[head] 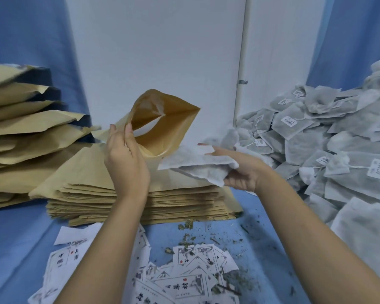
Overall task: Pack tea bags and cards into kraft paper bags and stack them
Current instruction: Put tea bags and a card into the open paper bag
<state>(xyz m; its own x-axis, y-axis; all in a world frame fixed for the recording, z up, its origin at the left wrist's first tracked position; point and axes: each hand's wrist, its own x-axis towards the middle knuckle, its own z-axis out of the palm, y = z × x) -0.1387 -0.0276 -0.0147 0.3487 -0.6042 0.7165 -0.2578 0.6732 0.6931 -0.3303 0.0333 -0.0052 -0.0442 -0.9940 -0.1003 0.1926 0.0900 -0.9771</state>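
Head view: one open kraft bag (165, 130) is pinched at its rim by the left hand (125, 160); tea bags (195, 166) (two, perhaps more) are clutched by the right hand (245, 172), fingers curled, just beside its mouth.

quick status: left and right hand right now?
Left hand: pinches the rim of the open kraft paper bag.
Right hand: grips a small bunch of tea bags beside the bag's mouth.
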